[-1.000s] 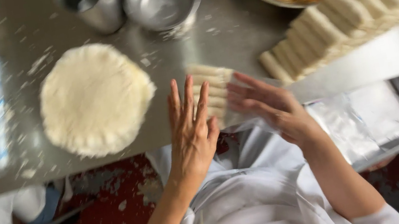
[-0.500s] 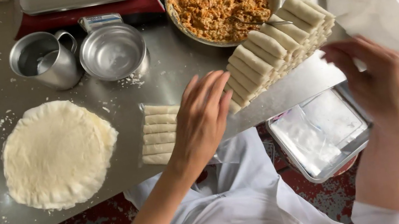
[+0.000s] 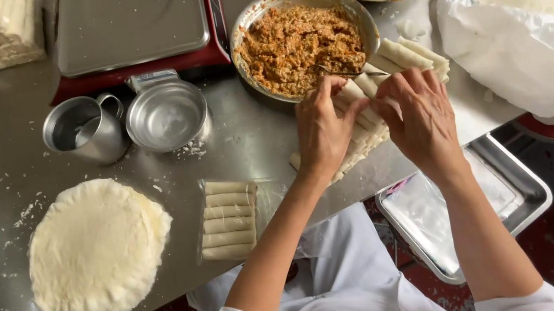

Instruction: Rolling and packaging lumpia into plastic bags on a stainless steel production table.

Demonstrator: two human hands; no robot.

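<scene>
Row of finished rolls [image 3: 388, 94] near worktop [image 3: 245, 146] front edge, gripped by both hands [image 3: 322, 128] [image 3: 418, 115]; wrapper stack [image 3: 96, 248] unused.

Left of the round metal bowl of orange-brown filling [image 3: 295, 42] stand a shallow steel dish [image 3: 167, 115], a steel mug [image 3: 79, 130] and, nearer, a pale round wrapper stack [image 3: 97, 248].

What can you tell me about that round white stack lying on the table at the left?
The round stack of wrappers is a pale, creamy-white pile of thin sheets, seemingly dough, with ragged, uneven edges and a slightly wrinkled top. It lies flat on the steel table near its front edge, with white crumbs scattered about it. Neither hand touches it; a small packet of rolls lies to its right.
</scene>
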